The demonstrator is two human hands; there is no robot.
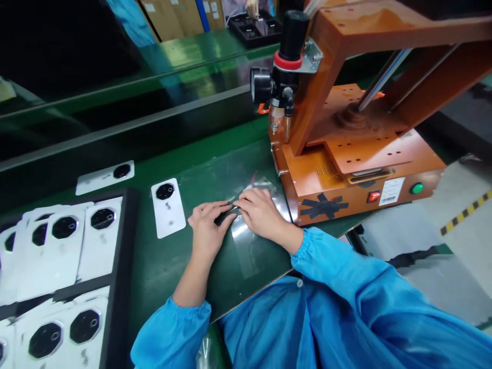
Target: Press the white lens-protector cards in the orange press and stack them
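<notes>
My left hand point(209, 223) and my right hand point(259, 212) meet over the green work surface, fingertips almost touching. Both are closed in a pinch around something small and thin that I cannot make out, as the fingers largely cover it. Beneath and beside my right hand lies clear plastic film point(246, 238), shiny with reflected light. Left of my left hand, a white phone back cover point(169, 218) with a black octagonal camera area lies flat. Farther back on the left rests another white back cover point(102, 178).
An orange press machine point(376, 189) with a pressure gauge point(260, 85) stands close to my right hand. At left, a black divided tray point(125, 246) holds several white covers. A conveyor carries a black tray point(249, 38) beyond, near another person's hand point(252, 8).
</notes>
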